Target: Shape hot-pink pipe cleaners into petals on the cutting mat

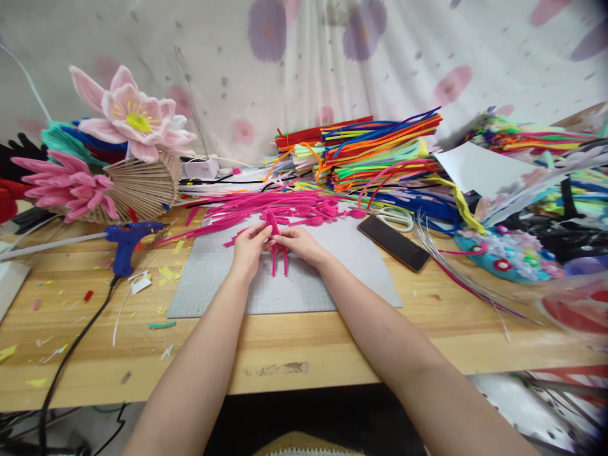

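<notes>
Both hands meet over a grey cutting mat [304,288] on a wooden table. My left hand [249,247] and my right hand [299,243] each pinch a bent pink pipe cleaner piece [274,237]. Its folded top sits between the fingertips and its two ends hang down onto the mat. Just behind the hands lies a heap of loose pink pipe cleaners [280,209].
A blue glue gun [127,244] with a black cord lies left of the mat. Pink pipe-cleaner flowers [130,117] stand at the back left. Stacks of coloured pipe cleaners [375,155] fill the back. A black phone [393,243] and white scissors [396,219] lie to the right.
</notes>
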A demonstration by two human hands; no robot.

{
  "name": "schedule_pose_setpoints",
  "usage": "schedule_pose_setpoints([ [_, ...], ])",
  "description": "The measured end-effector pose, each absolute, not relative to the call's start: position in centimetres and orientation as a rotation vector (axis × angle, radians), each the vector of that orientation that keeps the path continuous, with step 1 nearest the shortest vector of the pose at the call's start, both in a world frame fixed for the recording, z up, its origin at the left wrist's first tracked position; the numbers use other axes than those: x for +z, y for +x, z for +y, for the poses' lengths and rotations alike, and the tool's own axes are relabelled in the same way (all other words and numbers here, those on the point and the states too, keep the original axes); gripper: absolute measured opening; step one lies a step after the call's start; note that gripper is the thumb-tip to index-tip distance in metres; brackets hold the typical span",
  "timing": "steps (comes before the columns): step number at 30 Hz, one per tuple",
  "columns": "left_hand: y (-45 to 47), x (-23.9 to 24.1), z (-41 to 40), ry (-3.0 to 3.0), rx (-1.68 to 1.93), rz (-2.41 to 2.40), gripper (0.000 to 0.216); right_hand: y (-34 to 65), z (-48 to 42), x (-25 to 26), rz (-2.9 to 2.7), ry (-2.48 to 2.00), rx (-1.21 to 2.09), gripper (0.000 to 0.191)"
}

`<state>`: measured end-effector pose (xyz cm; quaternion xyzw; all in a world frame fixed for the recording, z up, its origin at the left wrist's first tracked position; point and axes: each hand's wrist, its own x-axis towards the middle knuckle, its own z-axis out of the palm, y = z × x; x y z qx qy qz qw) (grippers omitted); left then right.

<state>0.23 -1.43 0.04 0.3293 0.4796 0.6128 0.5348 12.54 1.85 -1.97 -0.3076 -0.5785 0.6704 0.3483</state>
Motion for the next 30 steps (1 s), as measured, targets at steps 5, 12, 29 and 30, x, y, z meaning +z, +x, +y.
schedule_pose_setpoints([
  [5,-0.1,-0.3,-1.5,1.009,1.344,1.153,0.025,12.6,1.7,-1.8,-1.504,-0.81,1.719,0.025],
  [12,0.0,-0.2,-1.8,0.916,1.225,0.995,0.029,13.0,1.5,-1.1,-1.474,-0.901,1.855,0.033],
  [29,1.5,-0.5,-2.1,1.07,1.18,1.158,0.022,13.1,1.7,-0.4,-1.458,-0.92,1.38,0.033],
  [30,1.5,-0.4,-2.1,1.051,1.142,1.138,0.022,13.2,1.7,-0.4,-1.449,-0.933,1.36,0.033],
])
